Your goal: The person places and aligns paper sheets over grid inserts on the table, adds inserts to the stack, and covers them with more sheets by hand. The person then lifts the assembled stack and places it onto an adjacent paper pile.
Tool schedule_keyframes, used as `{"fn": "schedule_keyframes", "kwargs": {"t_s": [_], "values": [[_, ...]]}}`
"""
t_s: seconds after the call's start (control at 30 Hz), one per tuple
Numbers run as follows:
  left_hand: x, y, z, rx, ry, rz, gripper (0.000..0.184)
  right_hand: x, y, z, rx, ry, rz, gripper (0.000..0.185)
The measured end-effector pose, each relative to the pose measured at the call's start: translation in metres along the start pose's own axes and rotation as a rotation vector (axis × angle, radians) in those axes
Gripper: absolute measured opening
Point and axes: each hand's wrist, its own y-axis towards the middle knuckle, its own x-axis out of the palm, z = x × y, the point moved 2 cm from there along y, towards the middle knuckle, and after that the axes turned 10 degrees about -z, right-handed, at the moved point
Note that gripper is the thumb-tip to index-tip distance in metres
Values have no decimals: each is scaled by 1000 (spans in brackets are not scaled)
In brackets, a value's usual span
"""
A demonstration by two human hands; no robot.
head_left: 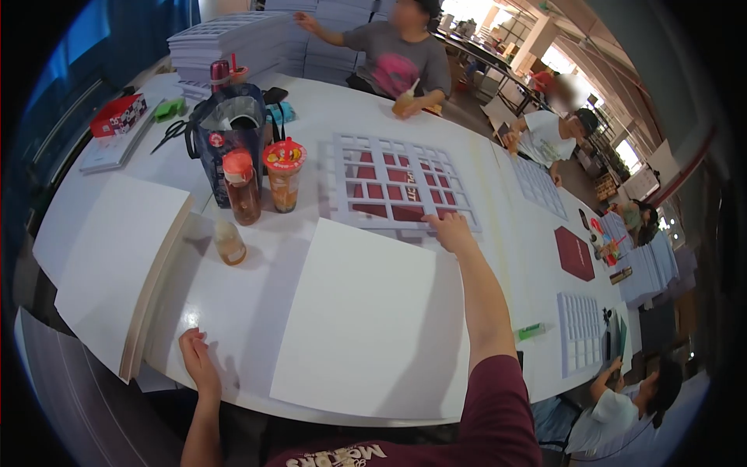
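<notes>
1. Reaching far across the bench (264, 274) with the right hand (447, 229), fingertips at the near edge of the white grid (380, 175), index finger leading, other fingers bent; cannot tell whether pinching or merely touching.
2. Down low at the near left of the bench with the left hand (198, 356), loosely curled, half open, with no visible hold on anything.
3. On to progress, judging by the layout: grid already over the red panel (398, 192), so probably partway. Left, perhaps: squaring up. Fixed or loose? Cannot tell. Just this side, a large white sheet (373, 319), plain, apparently not yet in use.
4. And now the grid itself: flat, beyond the sheet, right of the cup (285, 180). Rows of rectangular openings, thin bars, two broader strips, with red and partly hidden pale lettering visible through the gaps.
</notes>
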Motion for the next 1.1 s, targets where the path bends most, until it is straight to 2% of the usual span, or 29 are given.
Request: {"fn": "schedule_keyframes", "kwargs": {"t_s": [0.2, 0.3, 0.4, 0.47, 0.6, 0.77, 0.93, 1.1], "values": [[5, 2, 1, 29, -14, -7, 15, -3, 15, 2, -110, -35, -18, 37], [2, 0, -3, 39, 5, -10, 13, -21, 20, 2, -68, -60, 66, 36], [4, 2, -2, 48, 9, 0, 14, -59, 11, 4, -9, -7, 305, 37], [4, 2, -4, 35, 3, 15, 15, -90, 0, 7, 52, -15, 336, 37], [4, 2, -7, 60, 40, 41, 19, -137, -50, 7, 61, -42, 450, 36], [4, 4, -10, 73, 114, 65, 24, -190, -193, -51, -5, -41, 576, 26], [2, 2, -5, 47, 185, 61, 28, -200, -346, -139, -26, -26, 414, 30], [2, 2, 0, 47, 174, 37, 29, -167, -411, -194, -182, 160, 166, 35]]}}
